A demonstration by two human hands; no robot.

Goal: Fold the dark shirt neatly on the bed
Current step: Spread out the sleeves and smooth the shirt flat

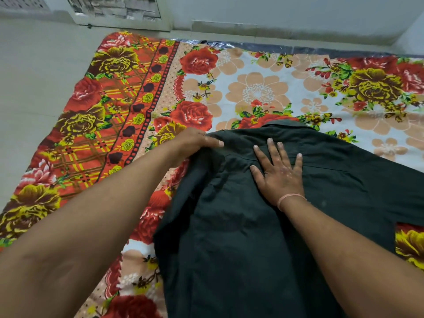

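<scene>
The dark shirt lies back-up on the flowered bed sheet, collar toward the far side. Its left side is folded inward over the body, and the right sleeve stretches off to the right. My left hand pinches the fabric at the left shoulder, fingers closed on the folded edge. My right hand lies flat, fingers spread, pressing down on the upper back just below the collar. A thin pink thread circles the right wrist.
The bed's left edge borders a pale floor. A wall runs along the far side, with shiny plastic wrap showing at the mattress edge. Bare sheet lies beyond the collar and to the left of the shirt.
</scene>
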